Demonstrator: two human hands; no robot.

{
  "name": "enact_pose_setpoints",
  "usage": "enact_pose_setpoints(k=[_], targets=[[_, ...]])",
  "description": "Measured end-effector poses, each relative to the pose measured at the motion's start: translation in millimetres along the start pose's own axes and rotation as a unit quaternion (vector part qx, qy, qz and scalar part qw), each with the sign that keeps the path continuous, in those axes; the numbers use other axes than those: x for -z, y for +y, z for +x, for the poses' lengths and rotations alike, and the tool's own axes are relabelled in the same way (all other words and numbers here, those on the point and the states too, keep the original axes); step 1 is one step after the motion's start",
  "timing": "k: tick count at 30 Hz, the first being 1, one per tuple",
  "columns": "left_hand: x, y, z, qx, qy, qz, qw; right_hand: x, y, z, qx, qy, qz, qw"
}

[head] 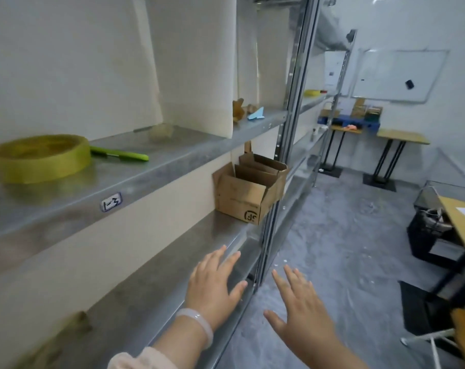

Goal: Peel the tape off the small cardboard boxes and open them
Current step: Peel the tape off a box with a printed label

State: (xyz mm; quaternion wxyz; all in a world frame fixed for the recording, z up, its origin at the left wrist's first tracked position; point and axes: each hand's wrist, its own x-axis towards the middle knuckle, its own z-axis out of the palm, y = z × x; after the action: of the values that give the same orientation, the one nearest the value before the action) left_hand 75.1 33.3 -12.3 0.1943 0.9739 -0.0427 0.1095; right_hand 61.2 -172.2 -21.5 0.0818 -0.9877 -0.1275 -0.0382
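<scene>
STEP: reach judged | left hand [215, 282]: fingers spread, nothing held | right hand [300, 302]: fingers spread, nothing held | cardboard box [248, 191]: on lower shelf [156, 283], flaps up, ahead of hands, presumably for two-handed pickup

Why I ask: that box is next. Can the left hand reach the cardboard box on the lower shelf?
Probably yes: the left hand hovers open over that lower shelf, and nothing lies between it and the cardboard box, which sits farther along.
</scene>
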Motion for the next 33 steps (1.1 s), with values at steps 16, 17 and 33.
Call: enact_pose_setpoints(k=[16,17,33], targets=[[-52.7,9.7,217.8,-0.048,-0.047,0.017,0.998,-16.4,89.4,211.4,-0.048,0.003,0.105,0.993],[-56.7,11.2,227.8,-0.045,-0.048,0.018,0.998,-18.1,93.9,226.5,-0.04,-0.005,0.114,0.993],[-99.4,44.0,404.0,-0.036,-0.1,0.233,0.967,-38.1,207.5,412.9,0.162,-0.09,0.149,0.971]])
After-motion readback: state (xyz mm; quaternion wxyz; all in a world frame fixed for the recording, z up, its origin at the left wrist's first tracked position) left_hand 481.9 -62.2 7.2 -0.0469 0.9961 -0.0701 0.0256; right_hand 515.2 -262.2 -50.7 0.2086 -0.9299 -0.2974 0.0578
